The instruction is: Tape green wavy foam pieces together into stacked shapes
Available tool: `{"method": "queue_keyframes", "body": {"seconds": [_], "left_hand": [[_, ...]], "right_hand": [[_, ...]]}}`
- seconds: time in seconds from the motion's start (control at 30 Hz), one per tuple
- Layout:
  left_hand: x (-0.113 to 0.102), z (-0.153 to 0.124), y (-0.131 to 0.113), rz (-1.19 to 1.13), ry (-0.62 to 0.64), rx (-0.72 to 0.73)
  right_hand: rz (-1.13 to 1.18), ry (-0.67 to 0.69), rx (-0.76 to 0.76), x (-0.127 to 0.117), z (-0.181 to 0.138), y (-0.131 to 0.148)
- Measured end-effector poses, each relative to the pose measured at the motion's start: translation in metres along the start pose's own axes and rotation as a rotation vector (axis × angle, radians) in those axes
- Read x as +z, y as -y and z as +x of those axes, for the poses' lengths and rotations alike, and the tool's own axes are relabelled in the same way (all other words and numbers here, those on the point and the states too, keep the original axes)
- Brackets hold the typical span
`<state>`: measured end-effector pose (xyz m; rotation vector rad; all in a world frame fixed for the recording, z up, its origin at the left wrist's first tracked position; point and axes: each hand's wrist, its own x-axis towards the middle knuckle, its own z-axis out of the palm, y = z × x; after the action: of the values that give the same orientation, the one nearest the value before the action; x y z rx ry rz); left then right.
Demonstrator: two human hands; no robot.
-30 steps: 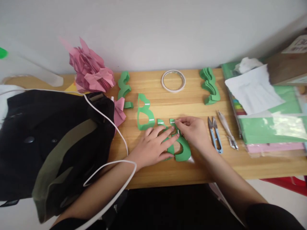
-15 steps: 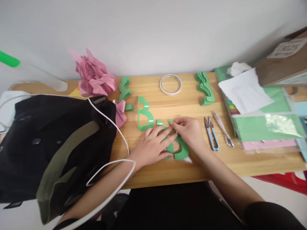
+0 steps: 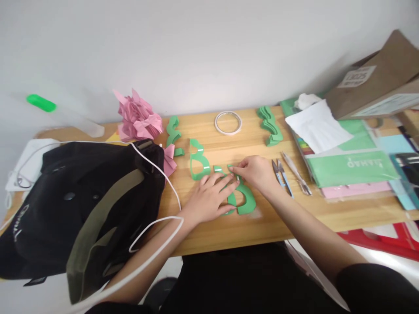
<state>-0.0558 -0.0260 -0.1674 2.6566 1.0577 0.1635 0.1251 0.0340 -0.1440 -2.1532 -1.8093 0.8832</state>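
My left hand (image 3: 209, 198) lies flat with spread fingers across green curved paper cutouts (image 3: 248, 201) on the wooden table, pressing on them. The thumb and index finger of my right hand (image 3: 258, 171) are pinched at the upper end of the right-hand cutout; whether a tape strip is between them is too small to tell. White strips show on the left piece under my hand and on another green cutout (image 3: 197, 167) beside it. Part of the cutouts is hidden by my left fingers.
A tape roll (image 3: 228, 132) and green cutout stacks (image 3: 271, 126) lie toward the wall. Thread snips (image 3: 287, 185) and a clear pen-like tool (image 3: 296, 173) sit right, near paper packs (image 3: 350, 170) and a cardboard box (image 3: 376, 83). A black bag (image 3: 98, 209), white cable (image 3: 157, 248) and pink folded paper (image 3: 139, 117) are left.
The camera view has shifted slightly, so the table contents sit differently in frame. My hands stay at the same cutouts, the right fingertips still pinched at the upper end.
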Motion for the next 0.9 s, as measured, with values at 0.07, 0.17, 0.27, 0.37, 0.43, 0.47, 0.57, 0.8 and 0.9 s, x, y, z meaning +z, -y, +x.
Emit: {"method": "queue_keyframes", "body": {"seconds": [0.07,0.17,0.27,0.37,0.43,0.47,0.57,0.8,0.9], "left_hand": [[0.001,0.0,0.0,-0.008,-0.01,0.0],[0.002,0.0,0.001,-0.01,-0.021,-0.001],[0.002,0.0,0.001,-0.01,-0.022,-0.004],[0.002,0.0,0.0,-0.007,-0.017,-0.001],[0.002,-0.001,0.0,-0.003,-0.015,-0.001],[0.001,-0.001,0.001,0.0,-0.013,-0.001],[0.001,-0.001,0.001,0.013,-0.005,-0.006],[0.002,-0.001,0.0,0.017,-0.004,-0.01],[0.002,-0.001,0.0,0.023,-0.001,-0.007]], "right_hand": [[-0.019,0.042,0.002,-0.004,0.004,0.0],[0.049,0.156,0.031,-0.008,0.01,-0.003],[0.118,0.215,0.049,-0.009,0.013,-0.008],[0.177,0.239,0.068,-0.008,0.014,-0.013],[0.22,0.259,0.081,-0.009,0.014,-0.015],[0.243,0.268,0.085,-0.009,0.014,-0.015],[0.316,0.283,0.093,-0.011,0.014,-0.015],[0.576,0.269,0.118,-0.02,-0.01,-0.021],[0.721,0.334,0.167,-0.021,-0.027,-0.028]]}}
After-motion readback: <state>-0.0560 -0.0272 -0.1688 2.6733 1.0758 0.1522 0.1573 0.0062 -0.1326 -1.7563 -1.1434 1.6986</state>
